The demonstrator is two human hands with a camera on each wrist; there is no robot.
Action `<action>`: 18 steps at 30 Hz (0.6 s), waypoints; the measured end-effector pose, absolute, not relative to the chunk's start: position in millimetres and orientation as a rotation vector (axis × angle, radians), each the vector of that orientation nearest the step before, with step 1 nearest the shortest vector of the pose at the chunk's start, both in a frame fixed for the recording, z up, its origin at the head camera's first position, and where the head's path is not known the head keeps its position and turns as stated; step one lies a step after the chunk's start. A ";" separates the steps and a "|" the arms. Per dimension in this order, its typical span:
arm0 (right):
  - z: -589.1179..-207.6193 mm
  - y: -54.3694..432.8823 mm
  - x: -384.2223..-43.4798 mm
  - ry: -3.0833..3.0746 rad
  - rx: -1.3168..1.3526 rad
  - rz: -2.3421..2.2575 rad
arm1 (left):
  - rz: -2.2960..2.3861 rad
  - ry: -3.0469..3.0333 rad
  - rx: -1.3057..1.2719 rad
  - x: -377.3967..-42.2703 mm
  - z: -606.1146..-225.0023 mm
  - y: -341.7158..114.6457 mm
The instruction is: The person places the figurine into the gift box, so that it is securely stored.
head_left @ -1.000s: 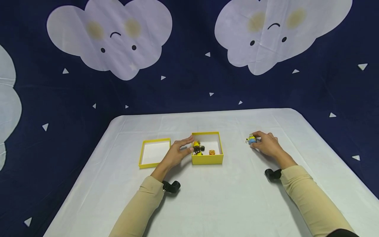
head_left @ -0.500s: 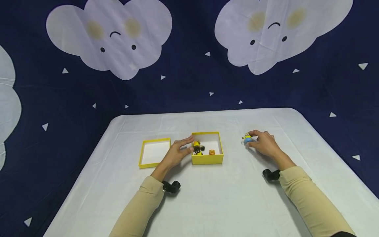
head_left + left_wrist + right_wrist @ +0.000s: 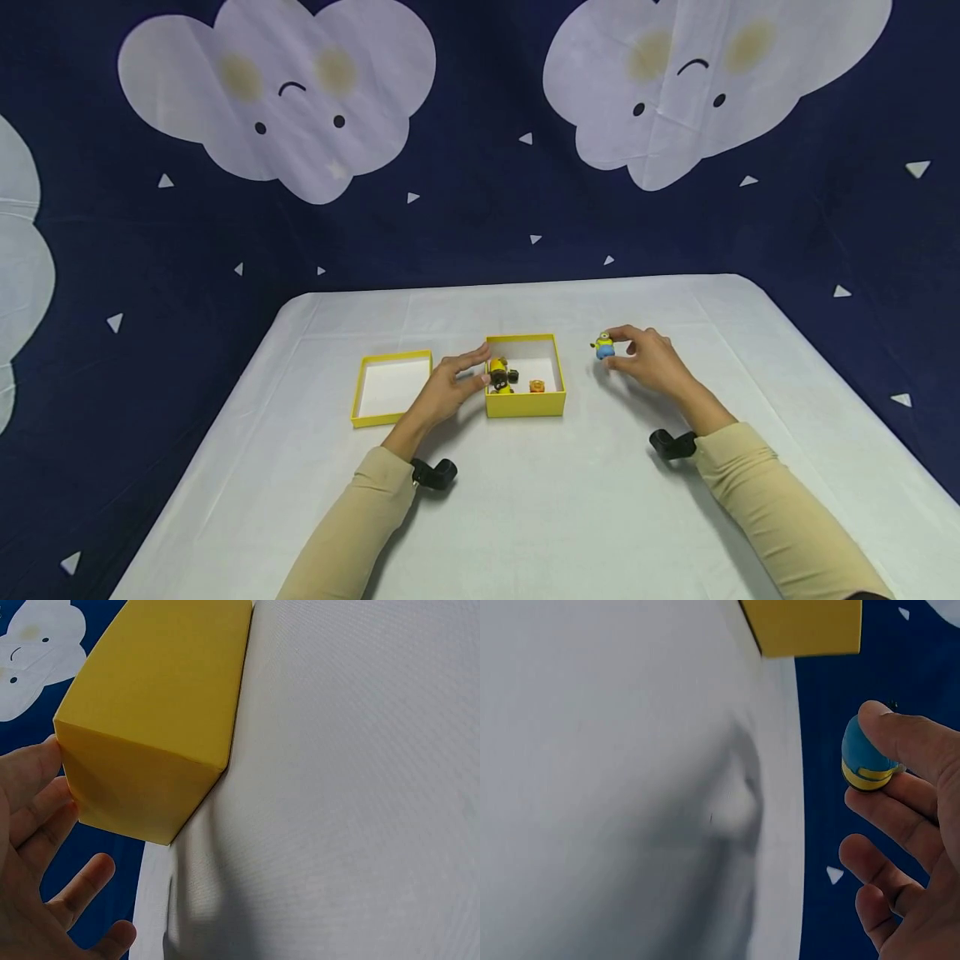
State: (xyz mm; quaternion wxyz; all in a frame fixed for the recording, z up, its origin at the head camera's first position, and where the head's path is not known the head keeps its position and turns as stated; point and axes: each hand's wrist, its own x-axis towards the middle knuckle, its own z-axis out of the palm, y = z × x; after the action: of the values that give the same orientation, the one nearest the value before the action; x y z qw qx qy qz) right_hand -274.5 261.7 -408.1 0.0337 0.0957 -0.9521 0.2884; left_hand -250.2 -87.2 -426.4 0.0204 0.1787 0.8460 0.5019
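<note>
Toys (image 3: 499, 375) inside yellow box (image 3: 525, 405), blue-and-yellow figure (image 3: 604, 351) outside, lid (image 3: 386, 387) nearby

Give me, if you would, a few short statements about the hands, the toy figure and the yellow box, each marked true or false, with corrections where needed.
1. The right hand pinches a blue-and-yellow toy figure. True.
2. The left hand touches the yellow box. True.
3. The toy figure lies inside the yellow box. False: it is held outside, to the right of the yellow box.
4. A small orange item is in the yellow box. True.
5. The yellow box is closed. False: it is open, and its lid lies to its left.
</note>
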 end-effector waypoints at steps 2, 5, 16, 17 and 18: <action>-406.8 256.9 -274.1 -2.933 0.296 0.902 | 1.566 2.622 0.559 -249.9 -426.6 -87.4; -404.1 248.9 -272.9 -2.940 0.286 0.926 | 1.587 2.610 0.562 -249.7 -426.6 -87.4; -396.8 221.7 -268.8 -2.917 0.317 0.983 | 1.570 2.611 0.526 -249.6 -425.7 -87.0; -396.1 219.4 -268.8 -2.915 0.321 0.988 | 1.571 2.610 0.525 -249.7 -425.9 -87.0; -395.4 216.9 -269.1 -2.912 0.323 0.991 | 1.573 2.608 0.525 -250.0 -426.1 -87.0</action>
State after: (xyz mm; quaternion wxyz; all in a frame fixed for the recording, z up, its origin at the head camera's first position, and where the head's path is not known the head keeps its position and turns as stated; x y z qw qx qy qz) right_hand -269.1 216.9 -395.4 0.0243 0.1044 -0.9412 0.3205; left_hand -250.0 -87.0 -426.1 0.0255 0.1698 0.8436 0.5087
